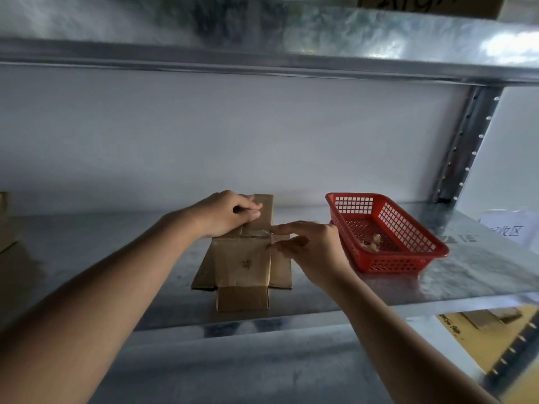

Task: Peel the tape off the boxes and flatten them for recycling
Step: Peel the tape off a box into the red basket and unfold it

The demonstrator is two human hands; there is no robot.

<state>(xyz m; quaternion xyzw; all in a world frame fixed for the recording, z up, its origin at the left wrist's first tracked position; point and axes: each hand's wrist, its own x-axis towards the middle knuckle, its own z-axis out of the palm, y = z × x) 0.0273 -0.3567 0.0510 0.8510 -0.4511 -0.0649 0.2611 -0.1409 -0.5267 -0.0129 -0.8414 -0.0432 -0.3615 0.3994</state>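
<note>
A small brown cardboard box (243, 263) lies on the metal shelf (116, 258) with its flaps spread out around it. My left hand (226, 212) rests on the far top of the box, fingers curled over the upper flap and holding it down. My right hand (306, 243) is at the box's right edge, thumb and fingers pinching a thin strip of clear tape (269, 236) that runs along the fold. The tape is hard to make out.
A red plastic basket (408, 228) stands to the right of the box with crumpled tape scraps inside. More cardboard (5, 225) sits at the far left. A white paper label (507, 228) lies at the far right. Another shelf hangs overhead.
</note>
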